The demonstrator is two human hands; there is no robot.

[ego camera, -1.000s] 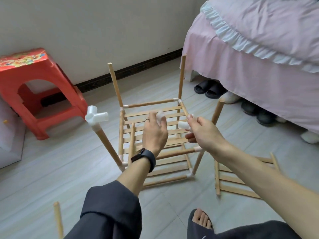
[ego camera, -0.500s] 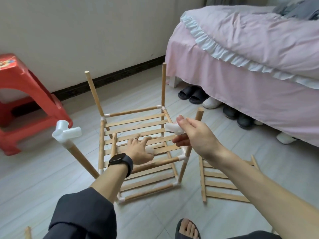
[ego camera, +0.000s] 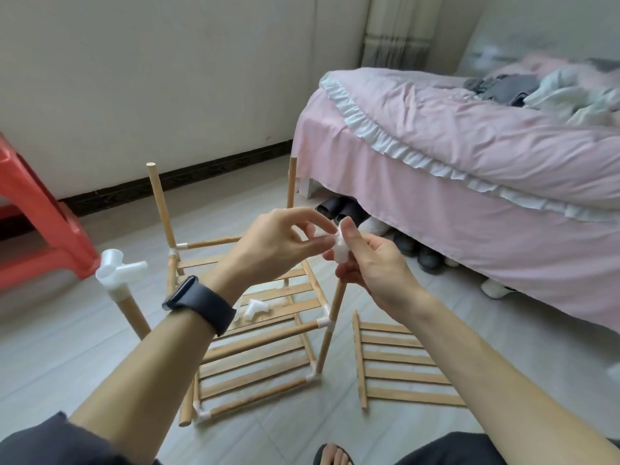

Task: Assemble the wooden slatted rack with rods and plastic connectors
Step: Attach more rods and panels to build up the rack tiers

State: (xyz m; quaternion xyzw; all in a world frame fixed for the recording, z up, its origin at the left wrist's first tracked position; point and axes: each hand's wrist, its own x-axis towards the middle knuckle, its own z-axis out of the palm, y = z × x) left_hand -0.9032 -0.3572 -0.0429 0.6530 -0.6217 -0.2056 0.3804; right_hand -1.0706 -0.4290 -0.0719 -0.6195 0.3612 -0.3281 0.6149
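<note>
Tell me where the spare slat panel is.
In the head view the spare slat panel lies flat on the floor, right of the rack, between it and the bed.

Half-built wooden rack (ego camera: 261, 341) stands upright; white connector (ego camera: 341, 250) held above it; slat panel (ego camera: 402, 376) flat beside.

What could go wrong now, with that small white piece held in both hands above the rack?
The connector, pinched between left hand and right hand, could slip and fall between the slats. The spare connectors lying loose on the slats might get knocked through too.
</note>
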